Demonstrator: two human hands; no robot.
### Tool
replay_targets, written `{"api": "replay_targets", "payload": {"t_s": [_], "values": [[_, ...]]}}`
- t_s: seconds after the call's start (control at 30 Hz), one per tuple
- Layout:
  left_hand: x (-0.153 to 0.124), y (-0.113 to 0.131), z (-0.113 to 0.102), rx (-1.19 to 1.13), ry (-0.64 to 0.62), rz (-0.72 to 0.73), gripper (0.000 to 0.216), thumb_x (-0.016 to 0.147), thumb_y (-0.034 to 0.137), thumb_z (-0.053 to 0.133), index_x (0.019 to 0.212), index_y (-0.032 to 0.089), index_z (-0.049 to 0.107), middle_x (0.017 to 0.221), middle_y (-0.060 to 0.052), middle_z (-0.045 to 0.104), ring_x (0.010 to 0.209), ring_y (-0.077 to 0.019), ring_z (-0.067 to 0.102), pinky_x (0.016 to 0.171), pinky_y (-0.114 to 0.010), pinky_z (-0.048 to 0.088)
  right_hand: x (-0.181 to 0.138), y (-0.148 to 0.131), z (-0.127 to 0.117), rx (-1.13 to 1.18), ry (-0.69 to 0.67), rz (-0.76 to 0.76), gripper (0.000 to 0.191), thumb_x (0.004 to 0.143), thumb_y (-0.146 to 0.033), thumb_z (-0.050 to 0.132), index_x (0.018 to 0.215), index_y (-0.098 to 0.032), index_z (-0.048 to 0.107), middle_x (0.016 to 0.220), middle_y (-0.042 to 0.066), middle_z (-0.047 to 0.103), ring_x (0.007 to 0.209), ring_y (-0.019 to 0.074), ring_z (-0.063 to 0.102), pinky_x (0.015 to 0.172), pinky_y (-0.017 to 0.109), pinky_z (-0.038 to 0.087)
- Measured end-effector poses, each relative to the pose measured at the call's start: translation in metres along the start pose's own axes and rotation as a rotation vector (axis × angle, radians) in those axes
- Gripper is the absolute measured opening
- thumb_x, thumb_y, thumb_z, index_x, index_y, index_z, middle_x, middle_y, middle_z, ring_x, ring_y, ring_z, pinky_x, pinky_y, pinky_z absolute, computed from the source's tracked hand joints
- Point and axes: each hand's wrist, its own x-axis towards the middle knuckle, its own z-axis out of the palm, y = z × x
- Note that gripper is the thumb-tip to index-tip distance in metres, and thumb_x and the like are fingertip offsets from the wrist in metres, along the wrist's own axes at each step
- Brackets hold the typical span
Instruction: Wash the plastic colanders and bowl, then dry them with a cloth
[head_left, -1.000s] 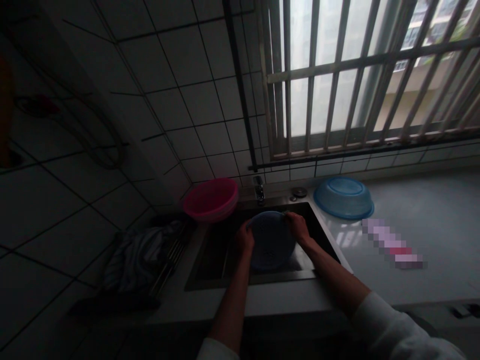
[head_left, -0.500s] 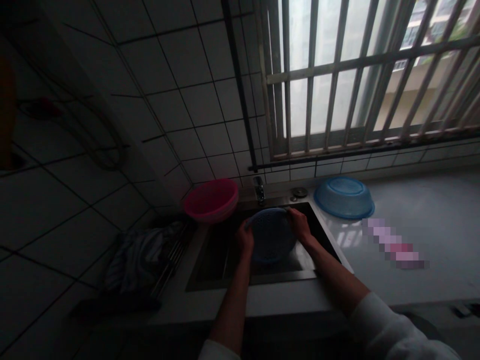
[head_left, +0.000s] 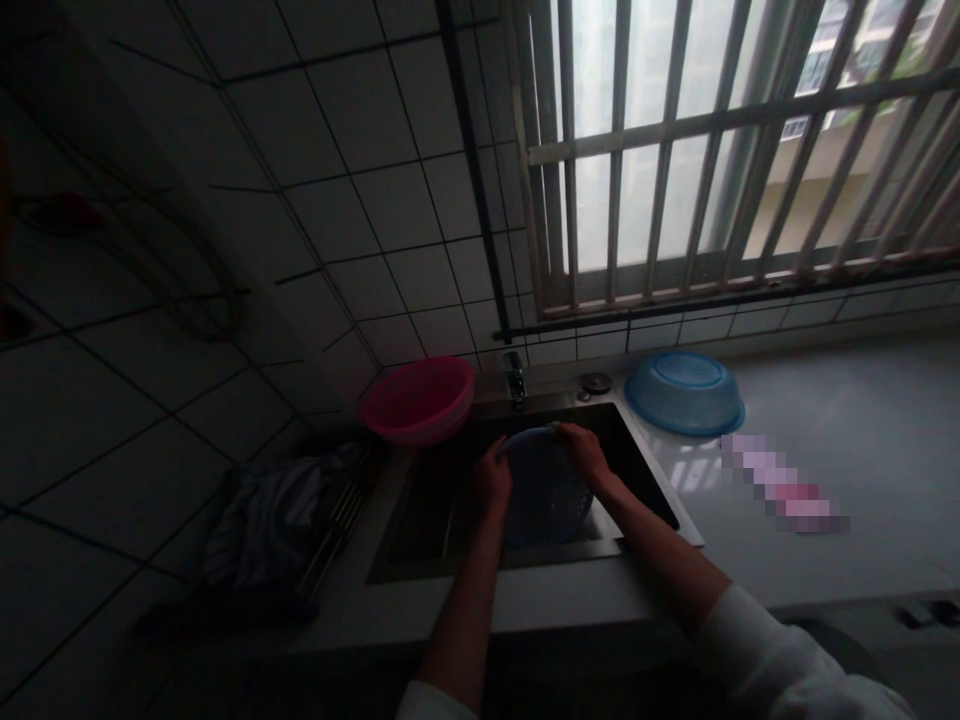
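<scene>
Both hands grip the rim of a dark blue basin held over the sink. My left hand is closed on the rim's left side. On the upper right of the rim, my right hand is closed as well. The basin is tilted, and its inside is too dark to show whether anything lies in it. Behind it stands the faucet. A pink basin rests at the sink's back left corner, apart from my hands.
An upside-down light blue basin lies on the white counter right of the sink. Near it is a blurred-out pinkish item. Left of the sink, a striped cloth hangs by a metal rack. A barred window is behind.
The blue basin has tipped and shifted slightly left and down in both hands. My right hand has moved a little left with its rim. The view has shifted slightly.
</scene>
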Motion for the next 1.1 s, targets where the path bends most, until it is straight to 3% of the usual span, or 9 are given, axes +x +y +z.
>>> {"api": "replay_targets", "payload": {"t_s": [0.17,0.27,0.37,0.47,0.6,0.73,0.97,1.1], "values": [[0.005,-0.004,-0.004,-0.004,0.001,-0.037,0.034,0.104,0.032,0.056,0.131,0.025,0.075,0.126,-0.012,0.078,0.117,-0.0253,0.074,0.1,-0.033,0.054,-0.003,0.026,-0.009,0.073,0.034,0.108,0.022,0.095,-0.017,0.056,0.097,-0.02,0.078,0.092,0.006,0.08,0.081,0.0211,0.073,0.072,0.025,0.048],[0.004,-0.001,0.001,0.021,-0.045,0.027,0.033,0.104,0.027,0.056,0.13,0.025,0.075,0.127,-0.009,0.079,0.117,-0.0235,0.074,0.102,-0.032,0.053,-0.004,0.012,-0.004,-0.004,0.03,0.034,0.025,0.097,-0.016,0.054,0.102,-0.02,0.077,0.102,0.008,0.079,0.089,0.0211,0.073,0.079,0.026,0.05],[0.001,0.004,0.008,0.05,-0.172,0.146,0.034,0.101,0.02,0.056,0.128,0.029,0.076,0.128,-0.005,0.078,0.118,-0.0211,0.073,0.104,-0.03,0.051,-0.004,-0.015,0.007,-0.084,-0.12,-0.09,0.029,0.097,-0.012,0.052,0.108,-0.02,0.077,0.109,0.009,0.079,0.093,0.0201,0.073,0.082,0.025,0.05],[-0.002,0.008,0.011,0.08,-0.23,0.163,0.037,0.1,0.017,0.056,0.128,0.031,0.076,0.129,-0.003,0.078,0.118,-0.0209,0.073,0.104,-0.029,0.051,-0.002,-0.03,0.012,-0.125,-0.242,-0.15,0.03,0.097,-0.009,0.051,0.11,-0.018,0.078,0.111,0.01,0.079,0.093,0.0198,0.073,0.081,0.024,0.05],[0.0,0.005,0.004,0.015,-0.115,0.075,0.036,0.1,0.017,0.057,0.126,0.032,0.076,0.128,-0.003,0.078,0.119,-0.0208,0.073,0.103,-0.03,0.052,0.001,-0.012,-0.001,-0.078,-0.117,-0.028,0.025,0.099,-0.016,0.055,0.105,-0.02,0.079,0.107,0.009,0.08,0.093,0.0208,0.074,0.081,0.025,0.049],[0.005,-0.004,-0.002,-0.06,0.035,-0.025,0.032,0.104,0.026,0.055,0.128,0.024,0.075,0.125,-0.01,0.079,0.116,-0.0235,0.074,0.1,-0.032,0.054,-0.001,0.014,-0.016,-0.008,-0.008,0.154,0.021,0.097,-0.019,0.06,0.101,-0.021,0.08,0.098,0.008,0.081,0.088,0.0233,0.075,0.076,0.026,0.049],[0.006,-0.008,-0.005,-0.017,0.002,-0.011,0.032,0.105,0.028,0.053,0.128,0.022,0.074,0.124,-0.014,0.078,0.114,-0.0266,0.075,0.099,-0.035,0.054,-0.005,0.001,-0.008,-0.084,0.022,0.074,0.025,0.1,-0.021,0.055,0.103,-0.02,0.079,0.104,0.01,0.08,0.09,0.0209,0.073,0.081,0.026,0.048],[0.007,-0.007,-0.005,-0.038,0.006,0.009,0.032,0.103,0.021,0.053,0.128,0.022,0.073,0.127,-0.011,0.078,0.118,-0.0247,0.073,0.102,-0.033,0.053,-0.004,0.008,-0.008,0.015,0.053,0.119,0.023,0.096,-0.021,0.057,0.1,-0.021,0.08,0.098,0.007,0.081,0.084,0.0205,0.073,0.076,0.025,0.049]]}}
